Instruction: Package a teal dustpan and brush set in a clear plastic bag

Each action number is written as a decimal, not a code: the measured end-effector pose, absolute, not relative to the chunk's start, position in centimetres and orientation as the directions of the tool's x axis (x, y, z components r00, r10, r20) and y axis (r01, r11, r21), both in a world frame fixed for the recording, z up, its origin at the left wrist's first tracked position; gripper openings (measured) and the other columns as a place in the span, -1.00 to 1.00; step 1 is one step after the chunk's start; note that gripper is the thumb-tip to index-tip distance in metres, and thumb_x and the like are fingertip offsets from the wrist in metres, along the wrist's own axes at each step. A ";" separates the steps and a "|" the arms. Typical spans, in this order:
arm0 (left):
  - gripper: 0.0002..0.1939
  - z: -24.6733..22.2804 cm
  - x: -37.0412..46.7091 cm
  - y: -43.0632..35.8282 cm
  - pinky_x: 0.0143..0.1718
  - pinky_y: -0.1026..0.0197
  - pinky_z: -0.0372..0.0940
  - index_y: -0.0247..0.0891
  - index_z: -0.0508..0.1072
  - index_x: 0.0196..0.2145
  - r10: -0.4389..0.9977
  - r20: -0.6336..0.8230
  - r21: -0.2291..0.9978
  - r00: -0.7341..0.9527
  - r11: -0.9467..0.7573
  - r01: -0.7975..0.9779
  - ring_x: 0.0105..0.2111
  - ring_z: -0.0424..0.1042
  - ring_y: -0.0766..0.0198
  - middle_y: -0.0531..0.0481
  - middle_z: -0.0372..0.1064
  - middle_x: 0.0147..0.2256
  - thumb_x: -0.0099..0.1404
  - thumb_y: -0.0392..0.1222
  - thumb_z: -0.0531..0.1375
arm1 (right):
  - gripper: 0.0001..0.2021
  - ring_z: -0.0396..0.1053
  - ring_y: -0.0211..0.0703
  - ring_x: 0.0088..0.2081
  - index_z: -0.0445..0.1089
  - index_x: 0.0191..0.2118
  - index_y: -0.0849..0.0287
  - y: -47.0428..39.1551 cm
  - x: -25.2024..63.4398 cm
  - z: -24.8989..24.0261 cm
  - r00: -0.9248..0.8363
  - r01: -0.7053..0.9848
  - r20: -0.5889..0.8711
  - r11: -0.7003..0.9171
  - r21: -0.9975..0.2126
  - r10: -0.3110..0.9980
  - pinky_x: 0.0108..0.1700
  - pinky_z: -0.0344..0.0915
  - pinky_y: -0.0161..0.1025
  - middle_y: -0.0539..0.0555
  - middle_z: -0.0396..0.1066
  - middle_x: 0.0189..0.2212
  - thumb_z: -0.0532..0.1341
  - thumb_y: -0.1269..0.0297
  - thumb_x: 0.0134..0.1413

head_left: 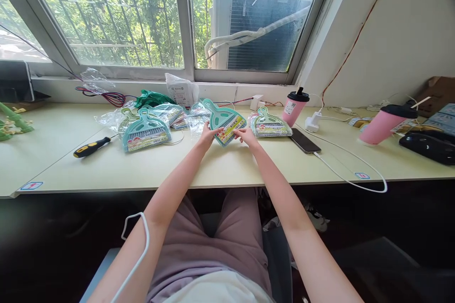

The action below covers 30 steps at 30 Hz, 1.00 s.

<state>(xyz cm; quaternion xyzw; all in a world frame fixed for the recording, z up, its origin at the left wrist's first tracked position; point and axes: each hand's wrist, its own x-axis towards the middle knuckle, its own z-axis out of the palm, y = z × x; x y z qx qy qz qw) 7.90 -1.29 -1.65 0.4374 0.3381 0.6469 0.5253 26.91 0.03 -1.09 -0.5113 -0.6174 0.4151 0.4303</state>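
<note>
A mint-green mini dustpan and brush set [224, 120] with a yellow printed label is held up over the table, tilted. My left hand [209, 135] grips its left side, fingers closed on it. At the lower right edge, my right hand [245, 136] pinches the same set near the label. To the left lies a wrapped blue-green dustpan set [146, 132], with a greener dustpan [126, 118] partly hidden behind it. Another wrapped dustpan set [269, 124] rests just right of my right hand.
A screwdriver [92, 147] lies at left. Green cloth [152, 98] and plastic packets [168, 112] sit toward the window. On the right are a phone [304, 140] with a white cable [350, 176], a charger [313, 122], a pink cup [295, 108] and a second, tilted pink cup [382, 125].
</note>
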 end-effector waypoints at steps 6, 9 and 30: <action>-0.21 -1.7 8.1 -1.3 0.09 -0.17 0.32 -0.19 0.27 -0.04 0.971 0.231 0.899 -0.062 -0.238 -0.368 0.02 0.45 -0.10 -0.13 0.46 -0.11 -0.23 -0.33 0.51 | -0.77 0.37 -0.24 -0.46 0.48 -0.50 0.14 0.1 27.0 -1.1 -0.045 0.423 0.126 0.133 -0.896 0.991 -0.38 0.29 -0.31 0.02 0.53 -0.51 0.26 0.12 0.05; -0.21 -1.3 8.3 -1.7 0.06 -0.17 0.33 -0.21 0.29 -0.07 0.970 0.236 0.903 -0.059 -0.241 -0.356 -0.03 0.48 -0.09 -0.11 0.48 -0.17 -0.27 -0.35 0.51 | -0.72 0.41 -0.19 -0.36 0.46 -0.54 0.13 -0.2 27.0 -0.8 -0.009 0.489 0.122 0.111 -0.865 0.993 -0.27 0.30 -0.27 0.01 0.54 -0.46 0.23 0.09 0.07; -0.28 -0.4 8.4 -2.7 0.08 -0.12 0.31 -0.19 0.27 -0.05 0.981 0.190 0.904 -0.048 -0.194 -0.381 -0.04 0.47 -0.02 -0.04 0.47 -0.23 -0.21 -0.43 0.38 | -0.70 0.37 -0.13 -0.35 0.47 -0.51 0.08 -0.8 26.8 -0.1 0.043 0.589 0.101 0.056 -0.806 0.994 -0.28 0.23 -0.22 0.02 0.48 -0.45 0.28 -0.05 0.01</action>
